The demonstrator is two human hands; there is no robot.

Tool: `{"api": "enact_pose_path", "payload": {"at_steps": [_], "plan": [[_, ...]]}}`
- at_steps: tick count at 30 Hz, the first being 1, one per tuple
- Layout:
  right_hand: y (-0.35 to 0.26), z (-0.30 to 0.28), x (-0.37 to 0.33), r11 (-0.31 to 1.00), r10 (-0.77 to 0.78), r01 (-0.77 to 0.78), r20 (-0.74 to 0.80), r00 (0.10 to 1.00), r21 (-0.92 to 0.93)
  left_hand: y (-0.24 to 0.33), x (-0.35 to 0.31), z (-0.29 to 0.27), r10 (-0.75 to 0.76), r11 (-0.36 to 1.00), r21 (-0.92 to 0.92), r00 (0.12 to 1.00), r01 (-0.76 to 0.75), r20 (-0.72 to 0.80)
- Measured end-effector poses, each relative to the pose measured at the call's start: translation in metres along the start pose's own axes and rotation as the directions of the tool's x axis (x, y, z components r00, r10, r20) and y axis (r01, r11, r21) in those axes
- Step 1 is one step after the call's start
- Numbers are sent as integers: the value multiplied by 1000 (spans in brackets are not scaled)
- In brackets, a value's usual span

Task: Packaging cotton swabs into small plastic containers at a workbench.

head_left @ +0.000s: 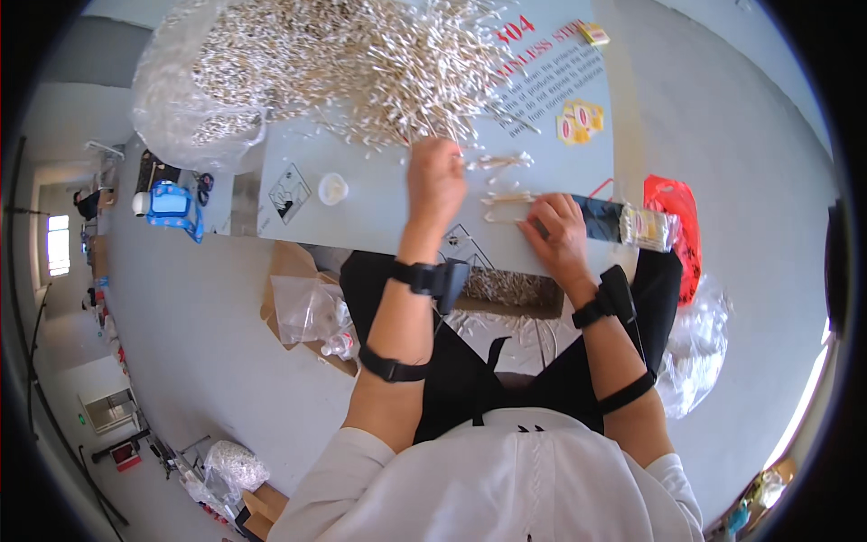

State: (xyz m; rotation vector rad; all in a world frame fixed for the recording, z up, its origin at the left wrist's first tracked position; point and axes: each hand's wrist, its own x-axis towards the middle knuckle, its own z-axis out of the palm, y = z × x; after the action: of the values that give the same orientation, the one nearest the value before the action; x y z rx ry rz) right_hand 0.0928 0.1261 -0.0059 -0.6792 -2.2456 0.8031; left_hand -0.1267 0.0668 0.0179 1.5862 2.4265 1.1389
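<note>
A large heap of cotton swabs covers the far part of the table. My left hand is closed at the near edge of this heap, its fingers curled together; what they hold is too small to make out. Just right of it lies a loose little row of swabs. My right hand bends its fingers over the right end of a small bunch of cotton swabs near the table's front edge. Right of that hand, a dark flat strip leads to clear packs of swabs.
A clear plastic bag wraps the heap's left side. A small round white tub and yellow-and-white labels are on the table. Below sit a box of swabs and a cardboard box. A red bag hangs at right.
</note>
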Motion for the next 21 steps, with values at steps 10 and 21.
{"api": "enact_pose_path", "payload": {"at_steps": [10,21], "plan": [[-7,-9,-3,999,-39,38,-61,997,-6,-5,-72,-48,-37,993,115,941,-2,337],[5,-5,-17,993,103,-95,-123,987,73,13,-43,-9,114,994,-26,978,-111,175]]}}
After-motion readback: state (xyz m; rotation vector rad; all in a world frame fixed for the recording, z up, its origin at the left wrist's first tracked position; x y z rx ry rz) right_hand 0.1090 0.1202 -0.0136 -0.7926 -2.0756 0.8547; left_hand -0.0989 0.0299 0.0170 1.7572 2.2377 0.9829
